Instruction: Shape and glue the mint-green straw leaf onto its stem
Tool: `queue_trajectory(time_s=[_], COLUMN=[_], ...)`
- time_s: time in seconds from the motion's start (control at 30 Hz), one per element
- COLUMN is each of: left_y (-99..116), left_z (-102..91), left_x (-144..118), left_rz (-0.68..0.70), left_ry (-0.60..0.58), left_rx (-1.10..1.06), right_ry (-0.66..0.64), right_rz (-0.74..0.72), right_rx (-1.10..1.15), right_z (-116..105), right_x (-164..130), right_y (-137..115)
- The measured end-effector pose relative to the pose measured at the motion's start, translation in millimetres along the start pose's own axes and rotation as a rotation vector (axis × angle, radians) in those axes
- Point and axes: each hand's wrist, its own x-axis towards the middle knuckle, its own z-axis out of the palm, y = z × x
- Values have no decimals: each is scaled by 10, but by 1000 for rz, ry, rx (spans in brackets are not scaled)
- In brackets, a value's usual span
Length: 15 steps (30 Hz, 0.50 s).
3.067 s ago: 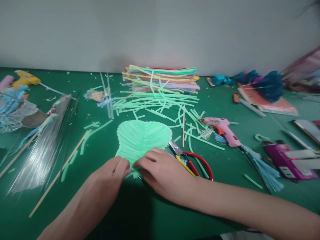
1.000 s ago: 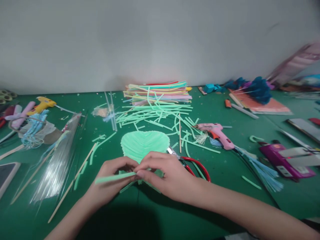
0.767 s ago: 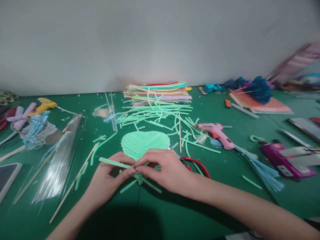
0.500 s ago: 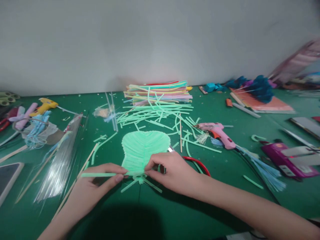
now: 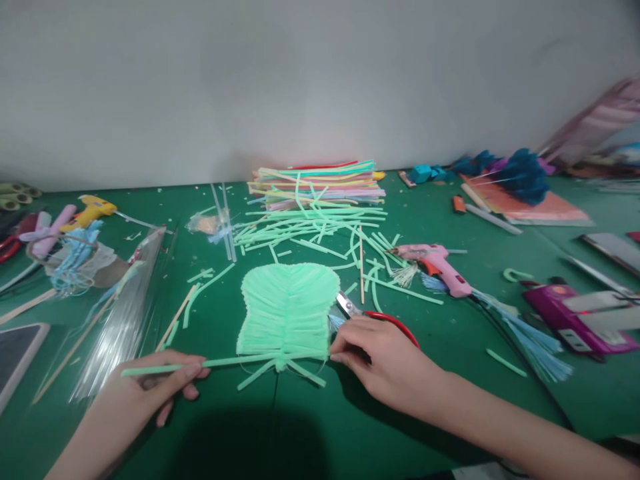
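Left hand [image 5: 150, 387] pinches one end of a long mint green strip [image 5: 220, 362], thumb on top, fingers curled under it. Right hand [image 5: 380, 357] pinches the other end of the same strip at the lower right corner of the green woven leaf [image 5: 287, 307]; fingertips closed there, rest of hand resting on the desk [image 5: 450, 373]. The strip runs taut across the bottom edge of the leaf, touching it, just above the short splayed strip ends [image 5: 280, 373] that fan out below the leaf.

The leaf lies flat on the desk, near the middle. Red-handled scissors [image 5: 380, 317] lie just right of the leaf, partly hidden behind the right hand. Pink glue gun [image 5: 437, 263] sits further right of the leaf, blue fringe [image 5: 525, 333] trailing from it. Loose green strips [image 5: 310, 223] lie beyond the leaf, a stack of coloured sheets [image 5: 320, 180] behind them. Clear sleeve of thin rods [image 5: 117, 320] is left of the leaf, wooden skewers [image 5: 170, 327] between; yellow glue gun [image 5: 90, 210] far left.

Step in hand, by my read: laying one more cross strip as the bottom row of the leaf, pulled straight between both hands. Next move calls for keeping the strip level and tight against the last row, pressing it down at the central rib, without shifting the leaf. Can't tell if glue is on the strip.
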Motion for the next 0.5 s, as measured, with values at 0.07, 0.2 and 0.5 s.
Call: queue_trajectory(time_s=[0.07,0.2,0.5], left_y=[-16,-11,-49], left_z=[52,146,-24], left_x=[-14,-29,-41], left_rz=[-57,-104,-91], left_ry=[21,33,70], left_rx=[-74,-141,-42], right_ry=[18,36,53], right_rz=[-1,-9,-25], right_rx=[10,2,-55], right_z=[4,35,14], right_x=[-11,-56,-195], right_y=[-7,18,38])
